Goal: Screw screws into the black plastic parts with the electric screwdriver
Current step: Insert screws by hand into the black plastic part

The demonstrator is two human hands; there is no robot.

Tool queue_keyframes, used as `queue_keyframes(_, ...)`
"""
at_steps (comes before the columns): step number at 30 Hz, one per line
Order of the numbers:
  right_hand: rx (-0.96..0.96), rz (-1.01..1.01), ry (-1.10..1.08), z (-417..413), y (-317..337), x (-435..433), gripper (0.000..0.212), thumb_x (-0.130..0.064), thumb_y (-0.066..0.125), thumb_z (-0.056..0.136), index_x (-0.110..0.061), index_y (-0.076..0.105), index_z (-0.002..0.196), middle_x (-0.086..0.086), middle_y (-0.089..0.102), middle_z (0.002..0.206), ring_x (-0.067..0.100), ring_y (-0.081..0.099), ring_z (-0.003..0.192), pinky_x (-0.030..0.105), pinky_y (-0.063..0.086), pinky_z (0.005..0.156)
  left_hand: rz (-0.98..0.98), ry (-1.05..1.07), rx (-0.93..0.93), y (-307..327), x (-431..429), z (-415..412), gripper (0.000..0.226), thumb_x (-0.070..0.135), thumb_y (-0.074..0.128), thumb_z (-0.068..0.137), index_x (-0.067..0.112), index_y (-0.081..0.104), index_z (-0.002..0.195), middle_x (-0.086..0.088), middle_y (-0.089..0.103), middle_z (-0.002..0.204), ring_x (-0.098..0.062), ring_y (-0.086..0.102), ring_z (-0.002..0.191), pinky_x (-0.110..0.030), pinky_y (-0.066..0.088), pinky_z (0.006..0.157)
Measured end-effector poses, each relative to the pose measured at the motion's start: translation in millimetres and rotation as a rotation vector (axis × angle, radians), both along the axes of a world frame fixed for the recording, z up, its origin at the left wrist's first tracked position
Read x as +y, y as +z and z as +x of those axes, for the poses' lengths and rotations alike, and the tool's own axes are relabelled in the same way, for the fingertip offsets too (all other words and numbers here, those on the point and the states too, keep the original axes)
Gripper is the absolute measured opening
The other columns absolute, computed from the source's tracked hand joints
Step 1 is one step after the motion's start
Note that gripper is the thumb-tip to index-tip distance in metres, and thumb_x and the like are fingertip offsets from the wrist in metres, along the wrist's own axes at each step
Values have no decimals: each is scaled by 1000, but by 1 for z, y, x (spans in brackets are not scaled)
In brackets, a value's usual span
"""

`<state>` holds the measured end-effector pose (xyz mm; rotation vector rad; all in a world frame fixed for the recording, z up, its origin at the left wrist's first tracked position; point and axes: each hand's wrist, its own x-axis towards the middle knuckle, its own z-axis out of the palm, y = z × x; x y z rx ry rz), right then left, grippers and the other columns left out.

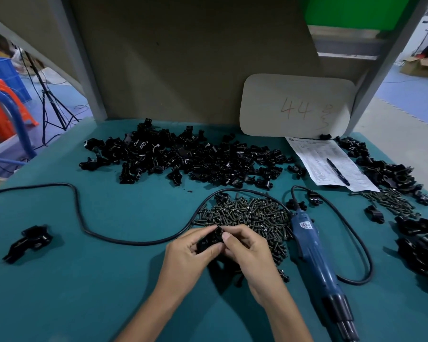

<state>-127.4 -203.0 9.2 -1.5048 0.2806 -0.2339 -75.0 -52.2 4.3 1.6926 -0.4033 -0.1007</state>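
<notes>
Left hand (190, 253), right hand (247, 253) hold one black part (208, 241); one screwdriver (314, 253).

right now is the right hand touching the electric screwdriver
Apart. In the head view, teal mat shows between the right hand and the electric screwdriver lying beside it; that hand pinches a black plastic part.

Left hand (190, 253) and right hand (247, 253) are bare, with short-trimmed fingernails.
</notes>
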Motion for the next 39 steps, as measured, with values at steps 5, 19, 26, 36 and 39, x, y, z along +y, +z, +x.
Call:
queue_keyframes(5, 11, -25, -2, 1, 2, 1, 21, -15, 67, 99, -33, 78, 98, 3, 74, 94, 17, 70, 89, 46, 61, 89, 0, 11, -14, -1, -1, -1, 40, 16, 85, 80, 22, 75, 118, 17, 73, 112, -2, 67, 108, -20, 53, 92)
queue_keyframes(19, 2, -425, -81, 0, 10, -7, 16, -30, 64, 100, -38, 73, 111, -16, 74, 102, 2, 66, 99, 21, 53, 83, -25, 18, 73, -3, 0, 1, 38, 30, 87, 77, 41, 74, 111, 13, 76, 107, -8, 71, 102, -26, 57, 87)
queue_keyframes(26, 271, -1102, -185, 32, 17, -38, 33, -31, 54, 106, -24, 63, 136, 3, 60, 129, 21, 45, 115, 32, 38, 96, 34, 53, 76, -3, 1, -1, 46, 55, 82, 70, 62, 65, 112, 25, 72, 112, -7, 70, 104, -32, 56, 95)
queue_keyframes(36, 69, -870, -291, 23, 10, -45, 14, -30, 49, 107, -24, 62, 108, -14, 59, 97, 3, 56, 87, 30, 43, 74, 10, 56, 71, 0, 0, 0, 44, 62, 80, 65, 63, 67, 107, 27, 70, 116, -2, 67, 109, -37, 54, 99)
queue_keyframes(39, 48, -559, -298, 22, 12, -42, 13, -35, 44, 107, -27, 53, 100, -8, 70, 88, 6, 67, 79, 33, 51, 71, 11, 51, 78, 0, -2, 0, 44, 60, 81, 66, 64, 66, 107, 25, 71, 113, -6, 70, 105, -40, 55, 99)
